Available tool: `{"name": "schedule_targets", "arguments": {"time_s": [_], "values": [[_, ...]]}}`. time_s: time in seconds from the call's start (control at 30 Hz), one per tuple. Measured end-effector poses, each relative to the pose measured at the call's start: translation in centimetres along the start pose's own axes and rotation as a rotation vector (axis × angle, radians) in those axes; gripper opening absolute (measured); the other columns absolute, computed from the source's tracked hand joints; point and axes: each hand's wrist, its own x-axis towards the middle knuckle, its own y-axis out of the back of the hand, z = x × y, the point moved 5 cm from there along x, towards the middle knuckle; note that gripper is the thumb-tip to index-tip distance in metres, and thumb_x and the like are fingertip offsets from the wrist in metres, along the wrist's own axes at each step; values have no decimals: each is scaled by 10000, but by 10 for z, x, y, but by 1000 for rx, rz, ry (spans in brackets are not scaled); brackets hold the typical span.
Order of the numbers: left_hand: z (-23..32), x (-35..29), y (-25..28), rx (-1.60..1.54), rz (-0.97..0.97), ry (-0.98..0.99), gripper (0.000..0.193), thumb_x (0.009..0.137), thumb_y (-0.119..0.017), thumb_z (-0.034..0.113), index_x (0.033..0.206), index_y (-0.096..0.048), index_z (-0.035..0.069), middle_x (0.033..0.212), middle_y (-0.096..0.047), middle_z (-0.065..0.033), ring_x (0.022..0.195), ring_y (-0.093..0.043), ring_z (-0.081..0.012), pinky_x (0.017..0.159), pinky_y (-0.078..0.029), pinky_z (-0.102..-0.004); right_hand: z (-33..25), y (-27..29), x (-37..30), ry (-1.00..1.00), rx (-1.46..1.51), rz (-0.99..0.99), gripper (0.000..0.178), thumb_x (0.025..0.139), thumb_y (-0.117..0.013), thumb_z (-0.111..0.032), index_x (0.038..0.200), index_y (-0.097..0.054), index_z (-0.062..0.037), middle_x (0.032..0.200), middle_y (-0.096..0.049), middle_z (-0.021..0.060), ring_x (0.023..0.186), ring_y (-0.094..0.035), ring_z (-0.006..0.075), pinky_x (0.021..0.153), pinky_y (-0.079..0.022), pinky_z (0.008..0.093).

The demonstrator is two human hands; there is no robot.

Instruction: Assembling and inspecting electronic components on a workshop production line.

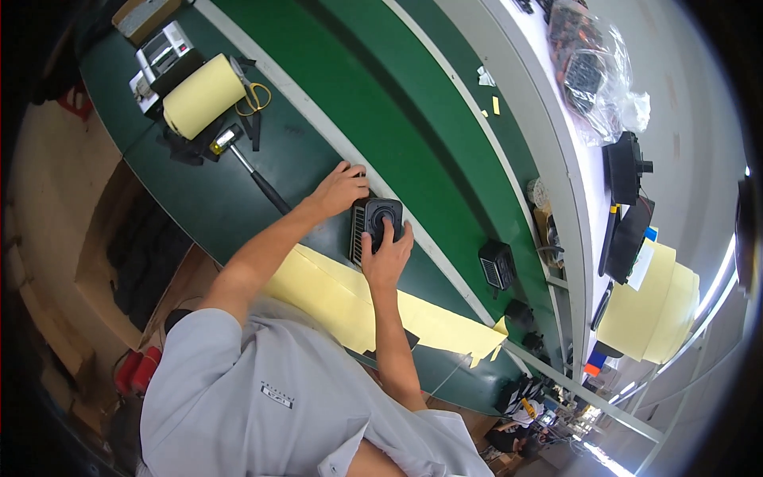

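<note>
A black box speaker (358,226) with a round cone on its top face and ribbed slots on its side stands on the dark green bench. My right hand (387,256) grips it from the near side, thumb along the left edge and a finger over the cone. Just beyond its far left corner is my left hand (343,189), fingers bent and slightly apart at the pale rail, with nothing visible in them; whether it touches the speaker is unclear. Yellow paper sheet (429,322) lies between my body and the speaker.
Left along the bench are a hammer (253,171), a yellow paper roll (203,97), scissors (256,98) and a grey-black device (167,57). Past the rail (433,258), another black speaker (497,265) sits on the green belt (397,103). A white shelf (556,119) carries a plastic bag and black parts.
</note>
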Motion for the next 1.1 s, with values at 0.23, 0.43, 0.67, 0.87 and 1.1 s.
{"name": "schedule_targets", "arguments": {"time_s": [0.23,0.43,0.67,0.87,1.1], "values": [[7,30,2,-86,43,-11,168,840,-661,184,964,-663,71,1096,-645,-53,1202,-526,-291,973,-423,-455,6,3,69,-229,-188,-350,525,900,-615,-438,1308,-568,-111,1380,-492,228,1089,-595,461,872,-518,545],[66,12,-40,-184,-384,713,363,1008,-504,353,1105,-597,15,1087,-640,-210,985,-653,-467,790,-554,-567,101,-6,30,-288,244,168,296,948,-550,-250,1127,-625,-27,1161,-607,224,1121,-605,401,893,-494,519],[61,19,-61,-25,-344,502,309,1017,-463,314,1041,-605,41,892,-678,-241,706,-693,-421,618,-581,-519,71,-7,3,-138,-3,-174,474,898,-599,-387,1209,-604,-29,1232,-604,178,1260,-498,388,1026,-377,561],[75,47,-47,18,-386,308,371,1001,-420,298,925,-685,50,850,-703,-237,681,-693,-423,657,-583,-532,64,11,-1,-309,-40,-97,597,916,-523,-513,1235,-592,-13,1216,-618,239,1093,-602,387,925,-469,534],[79,-1,-24,-134,-14,134,237,952,-499,227,883,-633,44,886,-647,-173,835,-634,-394,700,-525,-533,98,-24,7,-158,175,-494,890,852,-559,-704,1438,-465,-41,1362,-546,285,1238,-550,421,1053,-433,489]]}}
